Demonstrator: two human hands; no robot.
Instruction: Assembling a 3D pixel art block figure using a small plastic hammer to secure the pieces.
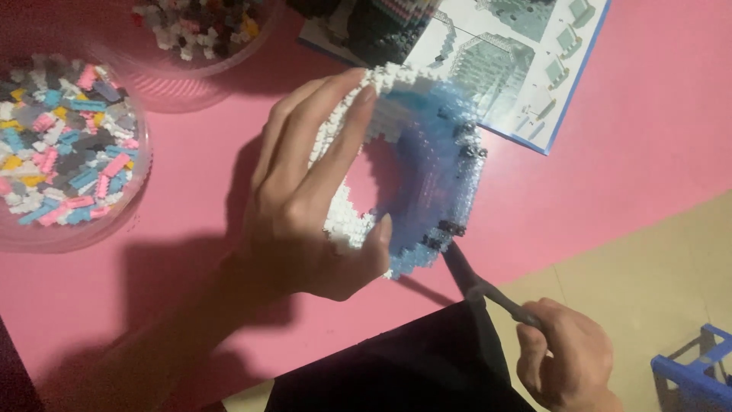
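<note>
My left hand (pixel 305 206) grips a ring-shaped model (pixel 415 164) built of tiny white and light blue bricks, held tilted above the pink table (pixel 191 175). Fingers wrap over its top edge and my thumb presses its lower white rim. A few small black pieces sit along its right edge. My right hand (pixel 568 362), low at the right, holds a thin dark tool (pixel 476 282) whose tip touches the model's lower right edge near the black pieces.
A clear bowl (pixel 69 236) of several small mixed-colour bricks stands at the left, another bowl (pixel 202 65) at the top. An open instruction booklet (pixel 526 72) lies at the top right. A blue crate (pixel 694 374) sits on the floor at the bottom right.
</note>
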